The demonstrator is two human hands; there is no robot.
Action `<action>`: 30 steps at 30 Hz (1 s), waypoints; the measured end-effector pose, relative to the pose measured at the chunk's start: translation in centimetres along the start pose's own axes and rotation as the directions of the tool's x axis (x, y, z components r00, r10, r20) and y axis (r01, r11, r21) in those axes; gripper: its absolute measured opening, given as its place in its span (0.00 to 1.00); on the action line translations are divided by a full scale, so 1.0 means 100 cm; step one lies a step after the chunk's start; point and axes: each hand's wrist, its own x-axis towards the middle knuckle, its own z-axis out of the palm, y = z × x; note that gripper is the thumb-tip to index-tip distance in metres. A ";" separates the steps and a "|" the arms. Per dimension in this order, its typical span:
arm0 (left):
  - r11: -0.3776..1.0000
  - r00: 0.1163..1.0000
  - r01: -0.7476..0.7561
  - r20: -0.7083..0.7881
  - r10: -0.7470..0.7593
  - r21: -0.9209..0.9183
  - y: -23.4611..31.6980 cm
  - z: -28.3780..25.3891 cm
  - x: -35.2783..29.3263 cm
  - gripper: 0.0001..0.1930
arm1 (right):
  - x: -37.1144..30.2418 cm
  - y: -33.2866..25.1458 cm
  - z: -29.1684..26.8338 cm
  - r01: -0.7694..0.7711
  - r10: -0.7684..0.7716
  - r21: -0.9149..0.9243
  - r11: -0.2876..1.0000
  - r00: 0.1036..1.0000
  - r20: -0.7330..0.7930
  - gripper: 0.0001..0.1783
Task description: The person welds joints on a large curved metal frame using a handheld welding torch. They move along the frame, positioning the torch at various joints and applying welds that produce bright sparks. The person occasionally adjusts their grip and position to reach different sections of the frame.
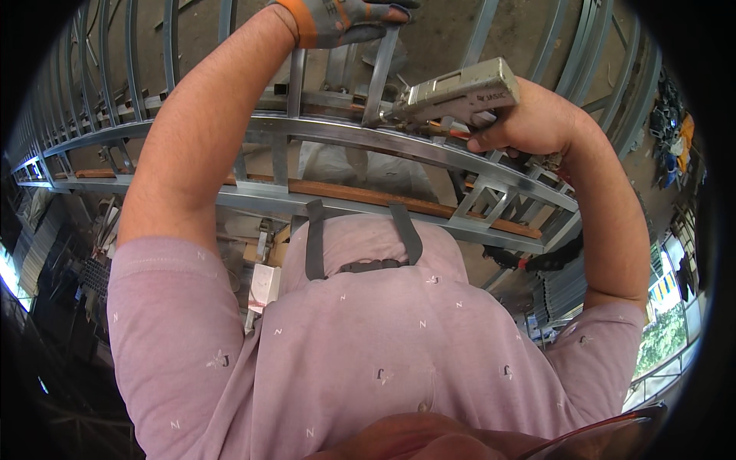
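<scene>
My left hand (pixel 341 21), in a grey work glove with an orange cuff, reaches to the far edge of the view. Its fingers are stretched to the right, close over the end of a slanted metal bar (pixel 381 73); the glove's top is cut off. My bare right hand (pixel 529 119) is closed round a boxy grey-green welding gun (pixel 460 88). The gun's metal nose points left, near the joint where that bar meets a long shiny rail (pixel 337 132) of the metal frame. Below the gun body, a small orange-red part (pixel 458 133) shows beside my fingers.
The frame's many crossbars (pixel 134 61) spread left and away over a dirt-coloured floor. A brown bar (pixel 383 195) runs along the nearer rail (pixel 345 201), close to my body. Dark and orange cloth-like items (pixel 675 146) lie at the far right. A white box-shaped object (pixel 264 287) is beside my left side.
</scene>
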 end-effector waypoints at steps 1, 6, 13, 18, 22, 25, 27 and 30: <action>1.000 1.000 -0.002 -0.005 0.002 0.000 0.000 0.000 0.000 0.18 | 0.001 0.003 0.001 0.025 -0.025 0.003 1.000 1.000 -0.007 0.33; 1.000 1.000 0.007 -0.013 -0.007 -0.006 0.001 0.002 -0.002 0.17 | 0.000 -0.009 -0.003 -0.110 0.110 -0.004 0.994 0.993 0.035 0.32; 1.000 1.000 -0.008 -0.023 0.008 0.005 0.001 -0.002 0.001 0.17 | 0.000 -0.005 0.000 -0.097 0.097 0.010 0.995 0.995 0.019 0.32; 1.000 0.999 -0.020 -0.026 0.021 0.022 0.002 -0.005 0.001 0.17 | 0.000 -0.008 -0.001 -0.108 0.109 -0.029 0.994 0.993 0.037 0.32; 0.974 0.998 -0.016 0.070 0.000 0.227 0.011 -0.002 0.002 0.21 | 0.000 -0.011 -0.001 -0.101 0.102 -0.043 0.994 0.994 0.027 0.32; 1.000 0.999 -0.003 0.033 0.003 0.018 0.005 -0.014 0.004 0.23 | -0.002 -0.006 0.003 -0.067 0.067 -0.037 0.997 0.998 -0.009 0.32; 0.999 0.999 0.007 0.032 -0.008 0.034 0.007 -0.012 0.000 0.23 | -0.002 -0.010 0.001 -0.088 0.089 -0.035 0.996 0.996 0.016 0.32; 0.999 1.000 -0.005 0.030 0.004 0.049 0.007 -0.009 -0.001 0.23 | -0.001 -0.012 0.001 -0.096 0.097 -0.043 0.994 0.995 0.027 0.32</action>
